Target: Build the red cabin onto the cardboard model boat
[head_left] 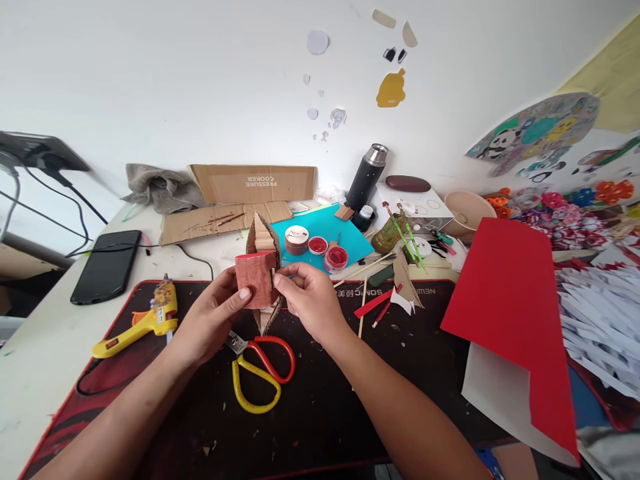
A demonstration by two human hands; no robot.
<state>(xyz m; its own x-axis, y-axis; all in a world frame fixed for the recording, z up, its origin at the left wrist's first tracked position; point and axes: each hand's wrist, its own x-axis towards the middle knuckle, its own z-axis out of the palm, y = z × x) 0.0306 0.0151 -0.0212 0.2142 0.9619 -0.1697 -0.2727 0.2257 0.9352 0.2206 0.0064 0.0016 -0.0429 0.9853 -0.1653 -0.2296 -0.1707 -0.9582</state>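
Note:
My left hand (220, 303) grips a small cardboard model (255, 280) with a reddish-brown painted front and a bright red strip along its top edge. The left thumb presses on the painted face; the other fingers are hidden behind. Bare corrugated cardboard with pointed ends shows above and below that face. At the model's right edge, my right hand (313, 297) is closed in a pinch, thumb and forefinger on a small pale stick-like piece (273, 272), mostly covered. Just below lie scissors (257, 393) with one red and one yellow handle.
A yellow glue gun (150, 320) and a phone (106, 267) lie left. Behind the hands, open red paint jars (336, 257) stand on blue card (320, 220) near a black flask (367, 177). Red card (500, 287) and white paper strips (600, 320) are right.

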